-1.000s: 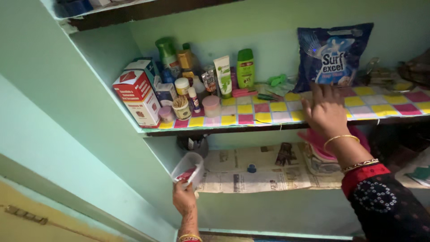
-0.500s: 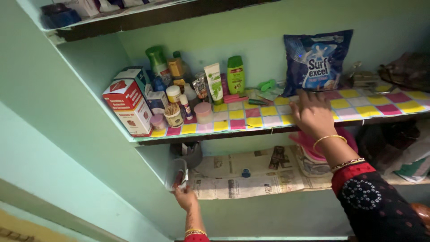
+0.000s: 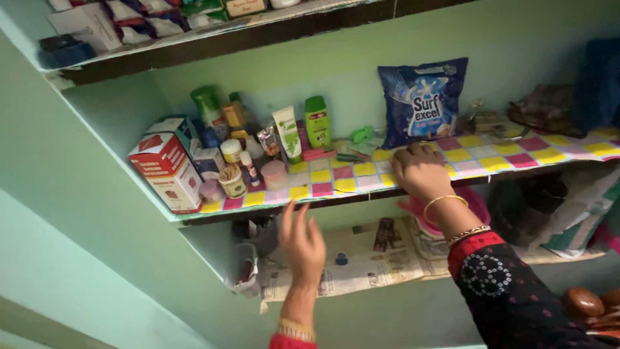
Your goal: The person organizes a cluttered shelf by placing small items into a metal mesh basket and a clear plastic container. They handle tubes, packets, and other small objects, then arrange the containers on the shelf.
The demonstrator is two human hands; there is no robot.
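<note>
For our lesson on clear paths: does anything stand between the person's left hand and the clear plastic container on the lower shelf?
Nothing visible does. The open left hand is raised just right of the clear container. Only the newspaper lining of the lower shelf shows between them.

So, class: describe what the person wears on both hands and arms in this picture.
The right hand carries a thin gold bangle and a beaded bangle, above a red cuff on a black sleeve with white dotted circles. The left hand shows a gold bangle at the wrist, edged by red fabric.
</note>
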